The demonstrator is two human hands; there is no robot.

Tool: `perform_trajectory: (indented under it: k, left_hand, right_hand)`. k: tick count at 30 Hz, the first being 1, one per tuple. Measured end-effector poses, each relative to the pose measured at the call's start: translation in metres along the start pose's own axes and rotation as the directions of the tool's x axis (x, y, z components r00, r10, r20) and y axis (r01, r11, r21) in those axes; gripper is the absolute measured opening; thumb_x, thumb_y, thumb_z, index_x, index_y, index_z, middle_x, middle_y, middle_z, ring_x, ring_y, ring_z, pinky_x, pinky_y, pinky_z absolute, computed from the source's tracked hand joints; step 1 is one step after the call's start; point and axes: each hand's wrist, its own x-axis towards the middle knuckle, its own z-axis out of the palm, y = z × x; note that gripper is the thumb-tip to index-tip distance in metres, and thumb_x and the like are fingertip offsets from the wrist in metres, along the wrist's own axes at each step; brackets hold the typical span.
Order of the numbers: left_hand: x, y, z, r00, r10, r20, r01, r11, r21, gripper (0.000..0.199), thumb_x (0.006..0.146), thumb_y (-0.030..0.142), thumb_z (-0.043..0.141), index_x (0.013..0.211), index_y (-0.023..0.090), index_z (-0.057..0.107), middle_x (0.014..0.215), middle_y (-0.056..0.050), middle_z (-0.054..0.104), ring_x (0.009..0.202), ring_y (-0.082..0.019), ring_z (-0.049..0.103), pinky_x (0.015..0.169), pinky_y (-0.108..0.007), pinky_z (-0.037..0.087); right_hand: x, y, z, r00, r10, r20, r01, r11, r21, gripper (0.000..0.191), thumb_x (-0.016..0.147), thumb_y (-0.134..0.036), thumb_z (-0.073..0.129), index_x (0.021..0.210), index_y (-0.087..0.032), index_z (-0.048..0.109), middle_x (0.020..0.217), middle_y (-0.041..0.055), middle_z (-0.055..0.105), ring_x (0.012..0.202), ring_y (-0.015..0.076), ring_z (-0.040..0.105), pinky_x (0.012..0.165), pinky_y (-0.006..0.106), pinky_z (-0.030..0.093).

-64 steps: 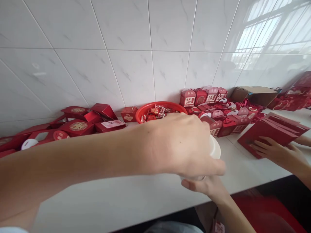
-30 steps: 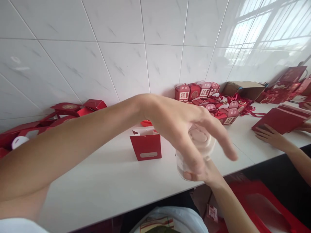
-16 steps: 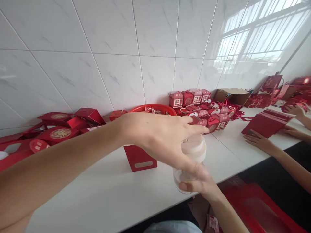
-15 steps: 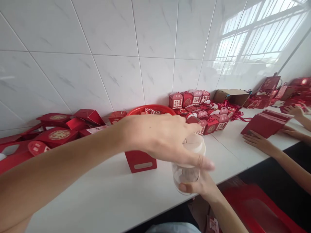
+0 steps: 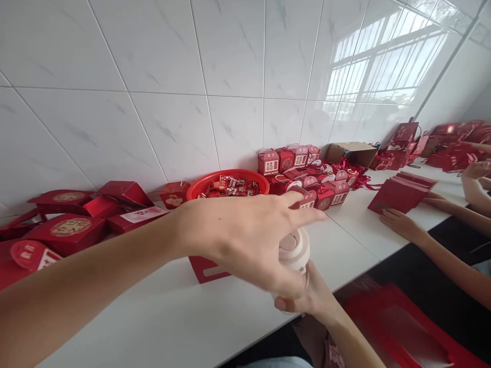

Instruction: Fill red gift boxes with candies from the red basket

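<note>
A clear bottle with a cream lid (image 5: 294, 250) is near the table's front edge. My right hand (image 5: 307, 295) is wrapped round its lower part, thumb in front. My left hand (image 5: 245, 235) reaches across from the left, above and beside the lid, with its fingers apart; whether its palm touches the lid is hidden. Behind and below my left hand stands a red box (image 5: 207, 270) with a pale slot, partly covered. A red basket (image 5: 191, 190) of wrapped sweets is just beyond my left hand.
Red boxes (image 5: 72, 227) lie piled at the left. Small red gift boxes (image 5: 268, 162) stand by the tiled wall, near an open cardboard box (image 5: 351, 152). At the right, another person's hands hold red folded sheets (image 5: 401, 193). A red stool (image 5: 395, 327) is below.
The view has shifted, so more of the basket's sweets show. My left hand's fingers have lifted and spread off the lid's right side, and the lid's top is now more visible.
</note>
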Motion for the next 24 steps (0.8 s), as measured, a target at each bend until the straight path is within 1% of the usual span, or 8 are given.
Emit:
perform_trajectory:
  k: [3,7,11,13,15,17,20,24]
  left_hand:
    - [-0.001,0.001,0.003,0.998,-0.064,0.024,0.065,0.998,-0.013,0.050,0.081,0.051,0.060,0.124,0.026,0.066,0.107,-0.008,0.073,0.095,-0.028,0.069,0.076,-0.033,0.051]
    - [-0.002,0.003,0.006,0.997,0.044,0.064,-0.042,0.999,-0.034,0.058,0.078,0.054,0.065,0.131,0.030,0.061,0.117,-0.007,0.070,0.101,-0.027,0.068,0.076,-0.032,0.052]
    - [0.000,0.004,0.011,0.990,-0.096,0.106,0.097,0.995,0.002,0.052,0.079,0.058,0.063,0.119,0.024,0.067,0.102,-0.008,0.072,0.088,-0.028,0.069,0.073,-0.034,0.051]
    - [-0.001,0.004,0.016,0.987,-0.005,0.162,0.009,1.000,-0.029,0.049,0.078,0.050,0.066,0.121,0.027,0.066,0.109,-0.007,0.071,0.088,-0.026,0.069,0.074,-0.033,0.051]
    - [-0.003,0.003,0.022,0.983,0.090,0.161,-0.079,0.994,-0.072,0.057,0.076,0.047,0.069,0.130,0.031,0.062,0.124,-0.007,0.067,0.097,-0.027,0.068,0.077,-0.033,0.051]
    - [-0.006,0.003,0.028,0.990,0.054,0.129,-0.044,0.996,-0.079,0.063,0.076,0.054,0.069,0.133,0.029,0.060,0.128,-0.009,0.065,0.104,-0.030,0.067,0.080,-0.035,0.051]
    - [-0.008,0.005,0.037,0.984,-0.033,0.173,0.046,0.997,-0.070,0.061,0.076,0.065,0.065,0.121,0.024,0.065,0.107,-0.009,0.070,0.089,-0.029,0.068,0.074,-0.034,0.051]
    - [-0.009,0.010,0.048,0.965,0.128,0.228,-0.111,0.990,-0.087,0.054,0.072,0.058,0.073,0.115,0.026,0.067,0.092,-0.004,0.067,0.065,-0.020,0.063,0.062,-0.029,0.048]
  right_hand:
    - [-0.002,-0.001,0.000,1.000,0.008,-0.013,-0.008,1.000,-0.015,0.070,0.062,-0.041,0.090,0.124,-0.021,0.064,0.115,0.0098,0.071,0.105,0.0301,0.065,0.090,0.045,0.055]
    - [-0.007,0.000,-0.003,1.000,0.008,-0.025,-0.007,1.000,0.013,0.074,0.061,-0.046,0.090,0.124,-0.020,0.064,0.113,0.0111,0.071,0.107,0.0325,0.066,0.092,0.047,0.055]
    - [-0.012,0.002,-0.005,1.000,0.018,-0.014,-0.019,0.999,-0.027,0.067,0.063,-0.042,0.088,0.122,-0.021,0.066,0.113,0.0101,0.072,0.104,0.0311,0.067,0.092,0.046,0.055]
    - [-0.015,0.002,-0.004,1.000,0.010,0.019,-0.010,1.000,-0.012,0.069,0.060,-0.042,0.089,0.121,-0.020,0.066,0.119,0.0113,0.071,0.107,0.0320,0.066,0.095,0.046,0.054]
    - [-0.018,0.001,-0.001,0.999,0.007,0.050,-0.008,1.000,0.018,0.076,0.056,-0.043,0.091,0.123,-0.020,0.065,0.129,0.0129,0.067,0.116,0.0348,0.063,0.101,0.048,0.052]
    - [-0.022,0.000,0.001,0.996,0.022,0.091,-0.025,0.999,0.032,0.082,0.054,-0.043,0.092,0.127,-0.020,0.063,0.129,0.0133,0.067,0.117,0.0361,0.063,0.102,0.049,0.051]
    - [-0.025,0.004,0.001,0.987,0.070,0.142,-0.075,0.997,0.034,0.086,0.048,-0.042,0.095,0.126,-0.020,0.064,0.117,0.0108,0.071,0.107,0.0342,0.067,0.098,0.046,0.053]
    - [-0.029,0.019,-0.002,0.961,0.132,0.243,-0.136,0.991,0.000,0.103,0.028,-0.042,0.098,0.124,-0.025,0.065,0.108,0.0054,0.073,0.109,0.0360,0.066,0.095,0.042,0.055]
